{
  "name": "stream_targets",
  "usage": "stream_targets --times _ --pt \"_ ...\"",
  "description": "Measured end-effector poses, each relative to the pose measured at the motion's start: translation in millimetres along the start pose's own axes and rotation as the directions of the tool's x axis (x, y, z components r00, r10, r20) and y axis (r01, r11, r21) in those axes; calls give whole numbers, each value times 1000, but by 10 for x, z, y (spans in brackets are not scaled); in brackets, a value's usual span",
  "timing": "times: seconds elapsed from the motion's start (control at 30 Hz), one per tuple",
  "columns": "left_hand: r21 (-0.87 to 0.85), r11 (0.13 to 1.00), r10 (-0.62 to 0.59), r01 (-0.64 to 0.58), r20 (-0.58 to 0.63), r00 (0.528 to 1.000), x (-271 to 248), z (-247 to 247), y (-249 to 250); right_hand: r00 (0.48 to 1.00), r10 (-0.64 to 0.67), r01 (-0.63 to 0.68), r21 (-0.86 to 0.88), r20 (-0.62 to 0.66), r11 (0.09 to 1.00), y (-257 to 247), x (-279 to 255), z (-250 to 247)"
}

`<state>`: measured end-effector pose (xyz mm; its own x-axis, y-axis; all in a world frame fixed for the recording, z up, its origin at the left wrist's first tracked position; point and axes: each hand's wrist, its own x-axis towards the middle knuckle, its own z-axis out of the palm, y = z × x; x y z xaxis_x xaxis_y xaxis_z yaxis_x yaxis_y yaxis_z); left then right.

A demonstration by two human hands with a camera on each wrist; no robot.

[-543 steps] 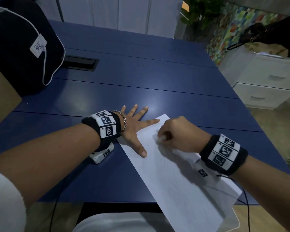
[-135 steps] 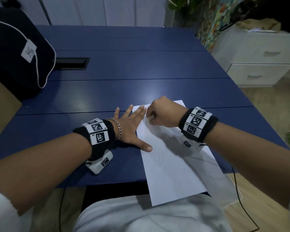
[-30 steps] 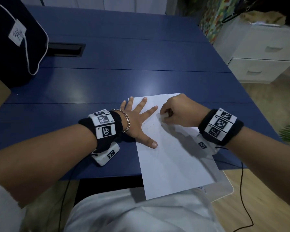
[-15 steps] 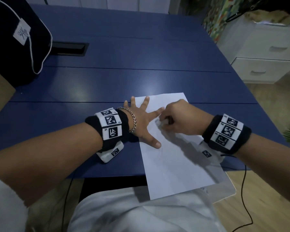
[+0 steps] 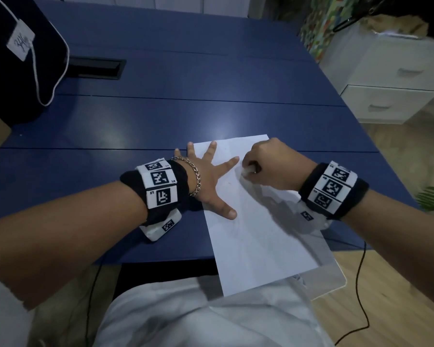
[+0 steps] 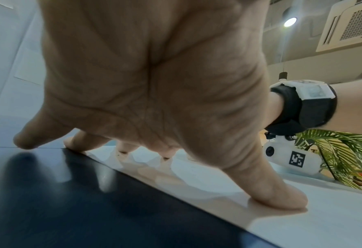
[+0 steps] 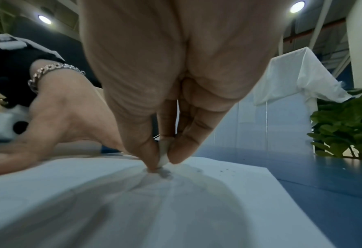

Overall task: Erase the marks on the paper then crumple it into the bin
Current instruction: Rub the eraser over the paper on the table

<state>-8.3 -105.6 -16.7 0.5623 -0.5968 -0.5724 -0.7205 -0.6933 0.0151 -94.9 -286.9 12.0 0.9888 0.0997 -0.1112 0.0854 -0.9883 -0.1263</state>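
A white sheet of paper (image 5: 256, 229) lies on the blue table (image 5: 161, 116), its near end hanging over the table's front edge. My left hand (image 5: 211, 176) lies flat with spread fingers on the paper's left edge, pressing it down; the paper (image 6: 303, 218) shows under its thumb in the left wrist view. My right hand (image 5: 268, 164) pinches a small white eraser (image 5: 247, 171) against the sheet near its far end. In the right wrist view the eraser (image 7: 164, 155) sits between thumb and fingers, touching the paper (image 7: 133, 201), with grey smudges and crumbs beside it. No bin is in view.
A black bag (image 5: 15, 58) with a white cord stands at the far left of the table. A dark cable slot (image 5: 95, 68) is set into the tabletop. White drawers (image 5: 391, 96) stand on the right. A clear plate (image 5: 331, 279) juts out under the paper.
My right hand with the eraser has shifted slightly across the far part of the sheet, rubbing. My left hand stays spread on the paper's left edge.
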Motion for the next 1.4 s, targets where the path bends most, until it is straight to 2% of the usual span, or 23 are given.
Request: stream_targets --times 0.07,0.17,0.33,0.5,0.67,0.8,0.97,1.1,1.23,1.4 --pt "-9 1000 2 -2 4 1000 2 5 -11 998 -61 61 8 20 998 -76 -33 43" --pt "-13 1000 2 -2 10 1000 -6 13 -15 980 -162 159 30 116 987 -141 -80 58" --pt "-14 1000 -2 2 16 1000 -17 -4 2 1000 -21 21 19 -21 1000 67 68 4" --pt "-23 1000 -4 5 13 1000 0 14 -19 985 -98 77 151 142 986 42 -36 -3" --pt "-24 1000 -1 1 16 1000 3 15 -15 996 -71 77 101 -57 992 75 12 43" --pt "-24 1000 -6 6 19 1000 0 14 -22 990 -111 98 146 83 984 35 -79 -2" --pt "-24 1000 -5 5 26 1000 7 10 -6 998 -66 67 141 -13 988 32 12 26" --pt "-17 1000 -7 8 30 1000 -18 4 -19 987 -130 112 172 92 979 -46 -11 9" --pt "-22 1000 -4 5 26 1000 -32 -2 -16 997 -77 79 181 -23 980 -54 85 47" --pt "-37 999 -5 7 56 998 -34 -5 -24 985 -143 124 187 94 974 -115 25 21"
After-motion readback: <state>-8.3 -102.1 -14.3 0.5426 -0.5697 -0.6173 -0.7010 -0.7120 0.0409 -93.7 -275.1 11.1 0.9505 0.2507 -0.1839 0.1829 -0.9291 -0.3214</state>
